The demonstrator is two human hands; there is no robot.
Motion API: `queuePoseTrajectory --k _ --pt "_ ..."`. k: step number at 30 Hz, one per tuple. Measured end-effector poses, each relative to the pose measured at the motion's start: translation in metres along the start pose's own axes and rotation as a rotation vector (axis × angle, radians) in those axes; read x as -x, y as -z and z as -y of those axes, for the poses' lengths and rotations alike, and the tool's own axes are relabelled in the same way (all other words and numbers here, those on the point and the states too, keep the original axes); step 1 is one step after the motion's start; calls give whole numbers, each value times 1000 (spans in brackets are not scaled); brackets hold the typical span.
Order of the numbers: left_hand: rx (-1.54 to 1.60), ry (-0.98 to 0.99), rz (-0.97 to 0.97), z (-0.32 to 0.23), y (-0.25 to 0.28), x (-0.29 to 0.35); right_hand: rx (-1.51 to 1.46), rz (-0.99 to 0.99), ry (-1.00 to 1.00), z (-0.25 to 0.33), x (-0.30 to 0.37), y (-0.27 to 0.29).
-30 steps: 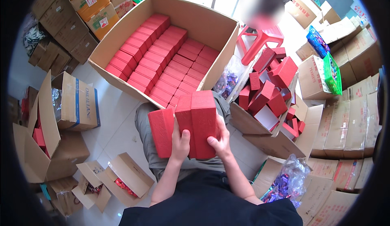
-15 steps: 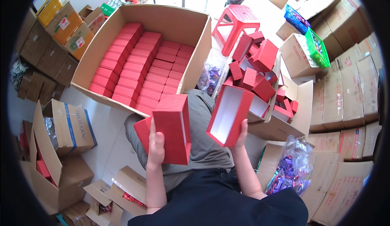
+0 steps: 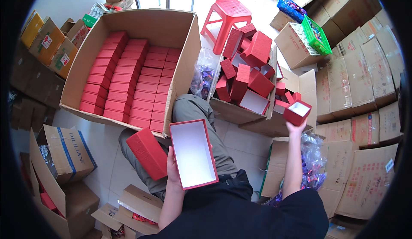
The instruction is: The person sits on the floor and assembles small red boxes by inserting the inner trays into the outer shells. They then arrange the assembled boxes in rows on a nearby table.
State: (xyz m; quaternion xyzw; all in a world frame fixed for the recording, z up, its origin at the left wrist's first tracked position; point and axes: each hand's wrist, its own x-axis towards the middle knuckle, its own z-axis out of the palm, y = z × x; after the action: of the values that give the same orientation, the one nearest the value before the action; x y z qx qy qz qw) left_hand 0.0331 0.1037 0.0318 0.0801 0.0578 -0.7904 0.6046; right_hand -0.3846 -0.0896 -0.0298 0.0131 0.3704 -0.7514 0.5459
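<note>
My left hand (image 3: 172, 169) grips an open red box (image 3: 194, 155) with a white inside, its hollow facing up over my lap. A second red box (image 3: 147, 153), its textured red side upward, lies over my left thigh, touching or close beside the first. Out to the right, my right hand (image 3: 296, 128) holds a small red box (image 3: 297, 111) from below, its white hollow showing. That hand is at the near right of a carton (image 3: 240, 114) heaped with loose red boxes and lids.
A big carton (image 3: 182, 73) ahead holds stacked rows of red boxes (image 3: 124, 76). Behind the heap stands a pink stool (image 3: 229, 13). Bags of purple-wrapped pieces (image 3: 305, 170) sit at the right, beside stacked cartons (image 3: 365, 183). Small opened cartons (image 3: 135, 198) are at lower left.
My right hand has moved outward to the right and now holds a small box instead of a long one. The box in my left hand now shows its white hollow. The view has shifted.
</note>
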Motion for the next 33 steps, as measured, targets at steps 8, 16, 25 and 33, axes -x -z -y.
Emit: queuePoseTrajectory --k 8,16,25,33 --pt "130 14 8 -7 3 3 -73 451 -232 3 -25 2" --pt "-11 -59 -146 -9 39 4 22 734 -608 -50 54 -40" --pt "56 -90 -167 -7 43 5 561 124 492 -101 -22 -60" --pt "56 -131 -237 -10 52 13 717 -77 748 -172 -42 -22"
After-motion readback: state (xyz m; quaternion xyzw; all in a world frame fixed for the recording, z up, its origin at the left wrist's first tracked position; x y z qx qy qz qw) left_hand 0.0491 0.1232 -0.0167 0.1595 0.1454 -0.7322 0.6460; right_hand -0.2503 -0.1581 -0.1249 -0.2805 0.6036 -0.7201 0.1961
